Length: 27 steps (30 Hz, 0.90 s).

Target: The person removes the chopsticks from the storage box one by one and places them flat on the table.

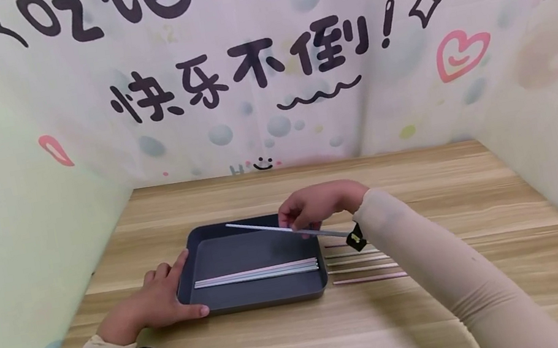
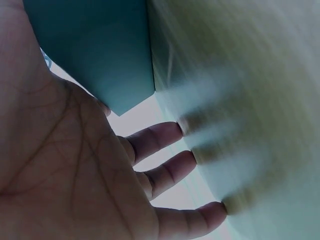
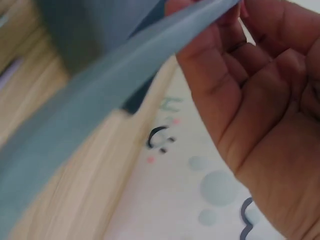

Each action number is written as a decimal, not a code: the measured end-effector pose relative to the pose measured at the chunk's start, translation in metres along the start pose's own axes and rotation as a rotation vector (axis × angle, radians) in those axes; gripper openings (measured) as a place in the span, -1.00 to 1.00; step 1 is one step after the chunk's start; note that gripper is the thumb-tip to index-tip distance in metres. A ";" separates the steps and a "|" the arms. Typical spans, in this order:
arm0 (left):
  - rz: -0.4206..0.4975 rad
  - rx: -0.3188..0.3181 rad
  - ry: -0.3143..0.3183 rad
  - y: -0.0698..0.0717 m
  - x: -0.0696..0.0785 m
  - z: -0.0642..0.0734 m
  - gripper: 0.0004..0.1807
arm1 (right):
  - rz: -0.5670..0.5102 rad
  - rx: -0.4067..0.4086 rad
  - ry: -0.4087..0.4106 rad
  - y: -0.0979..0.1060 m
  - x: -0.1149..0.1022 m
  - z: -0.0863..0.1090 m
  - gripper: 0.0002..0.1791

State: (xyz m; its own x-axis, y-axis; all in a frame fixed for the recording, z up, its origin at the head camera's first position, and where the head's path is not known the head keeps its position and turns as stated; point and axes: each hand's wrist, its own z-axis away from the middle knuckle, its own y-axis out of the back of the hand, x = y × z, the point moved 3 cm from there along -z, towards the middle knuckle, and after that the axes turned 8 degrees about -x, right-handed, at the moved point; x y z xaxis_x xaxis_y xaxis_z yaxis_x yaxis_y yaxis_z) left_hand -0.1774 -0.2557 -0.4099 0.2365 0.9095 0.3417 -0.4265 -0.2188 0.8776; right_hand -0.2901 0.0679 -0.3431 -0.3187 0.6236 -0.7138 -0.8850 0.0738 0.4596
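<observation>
A dark grey-blue rectangular tray [image 1: 248, 251] lies on the wooden table in the head view. My left hand [image 1: 158, 298] rests against its left end, thumb stretched along the near edge and fingers extended beside the left wall. Over the tray's right half, my right hand [image 1: 314, 202] pinches a pale blue-grey chopstick [image 1: 260, 227] between thumb and fingers; its thin end points left, above the tray. The same chopstick [image 3: 90, 90] crosses the right wrist view, blurred. Several pastel chopsticks [image 1: 254, 275] lie side by side inside the tray, parallel to its long sides.
More pastel chopsticks [image 1: 370, 278] lie on the table [image 1: 309, 343] just right of the tray, partly hidden under my right forearm. Behind the table hangs a printed white cloth [image 1: 229, 145], with pale walls at both sides.
</observation>
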 end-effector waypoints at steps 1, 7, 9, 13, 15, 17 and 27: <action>0.000 -0.002 0.000 0.000 0.000 0.000 0.41 | -0.017 -0.009 -0.021 0.000 0.004 0.002 -0.82; -0.003 0.004 -0.005 0.000 0.000 0.001 0.41 | -0.056 -0.042 -0.111 0.002 0.032 0.020 -0.86; -0.007 0.007 -0.008 0.000 0.000 0.001 0.41 | -0.068 -0.046 -0.122 0.003 0.041 0.028 -0.86; -0.010 0.006 -0.013 0.000 -0.002 0.000 0.42 | -0.099 -0.055 -0.140 0.004 0.057 0.044 -0.87; -0.008 0.004 -0.014 -0.001 -0.002 -0.001 0.42 | -0.106 -0.059 -0.154 0.004 0.065 0.051 -0.86; -0.006 0.004 -0.020 -0.002 -0.003 -0.002 0.42 | -0.109 -0.064 -0.172 0.004 0.072 0.058 -0.84; -0.008 0.006 -0.022 0.000 -0.001 -0.002 0.42 | -0.086 -0.059 -0.239 0.002 0.106 0.082 -0.89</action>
State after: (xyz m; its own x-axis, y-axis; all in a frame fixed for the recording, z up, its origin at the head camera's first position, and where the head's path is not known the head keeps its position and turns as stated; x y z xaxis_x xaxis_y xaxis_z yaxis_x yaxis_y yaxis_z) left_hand -0.1790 -0.2560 -0.4111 0.2591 0.9035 0.3414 -0.4189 -0.2134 0.8826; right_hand -0.2974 0.1976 -0.3745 -0.1582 0.7836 -0.6008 -0.9259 0.0936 0.3659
